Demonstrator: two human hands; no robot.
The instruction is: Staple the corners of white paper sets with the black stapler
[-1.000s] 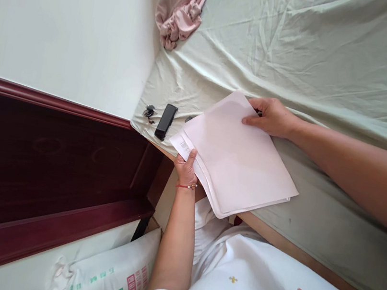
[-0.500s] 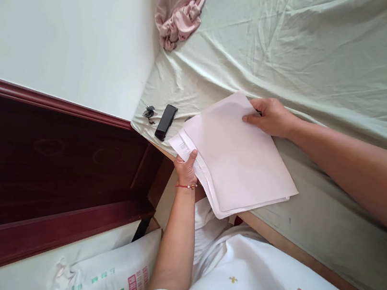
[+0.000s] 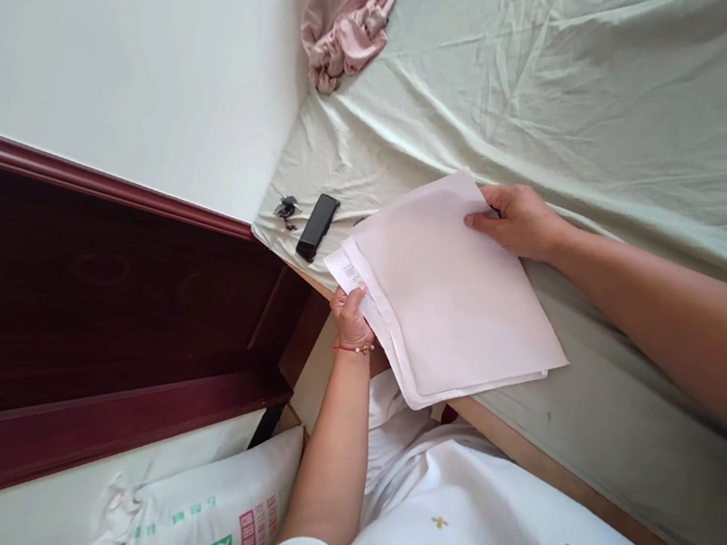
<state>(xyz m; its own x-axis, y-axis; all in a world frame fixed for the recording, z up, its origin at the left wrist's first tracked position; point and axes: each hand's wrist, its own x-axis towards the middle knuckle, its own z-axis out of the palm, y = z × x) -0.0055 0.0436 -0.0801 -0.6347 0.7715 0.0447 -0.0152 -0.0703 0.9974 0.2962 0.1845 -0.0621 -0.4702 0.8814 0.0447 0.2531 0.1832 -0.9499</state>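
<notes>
A stack of white paper sheets (image 3: 453, 290) is held between my two hands, tilted over the front edge of the bed. My left hand (image 3: 352, 316) grips its left edge, thumb on top and the other fingers hidden underneath. Some printed text shows on a lower sheet that sticks out by that thumb. At the far upper corner, my right hand (image 3: 520, 221) pinches the stack, with the thumb on the top sheet. The top sheet looks blank. A red string bracelet circles my left wrist.
On the pale green bedsheet (image 3: 568, 94) lie a black oblong case (image 3: 317, 226), a small bunch of keys (image 3: 287, 209) and a crumpled pink cloth (image 3: 349, 29). Dark red wooden furniture (image 3: 97, 269) stands at the left. A white printed sack (image 3: 212, 505) rests below.
The view has shifted slightly, so everything sits a little further right. Both hands keep their hold on the paper stack, with almost no other movement.
</notes>
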